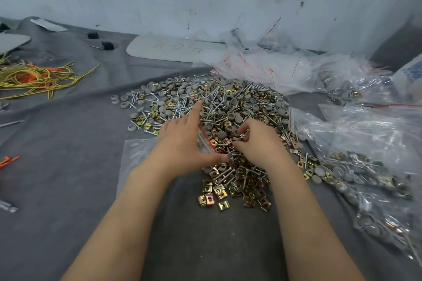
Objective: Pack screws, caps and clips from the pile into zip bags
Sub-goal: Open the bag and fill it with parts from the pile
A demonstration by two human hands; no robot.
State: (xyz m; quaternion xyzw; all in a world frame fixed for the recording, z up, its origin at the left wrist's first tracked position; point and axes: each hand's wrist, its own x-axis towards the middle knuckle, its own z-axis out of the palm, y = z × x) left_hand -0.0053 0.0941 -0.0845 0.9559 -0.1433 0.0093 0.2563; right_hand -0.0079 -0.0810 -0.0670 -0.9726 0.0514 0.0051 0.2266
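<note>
Nearest, loose brass clips (228, 194) trail from the pile (228, 107) toward the tabletop's (68, 166) near edge. Just beyond, the left hand (182, 143) grips the red-striped mouth of a clear zip bag (137, 157) lying flat beneath it, forefinger stretched over the pile. Close beside it, the right hand (260, 143) curls its fingers around screws (242, 134) in the heap. Grey caps (237, 118) lie farther back. Filled bags (356, 171) sit at the right edge.

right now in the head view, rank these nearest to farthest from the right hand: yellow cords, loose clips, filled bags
1. loose clips, just below the right hand, on the person's side of the pile.
2. filled bags, off to the right.
3. yellow cords, far left of the cloth.
</note>
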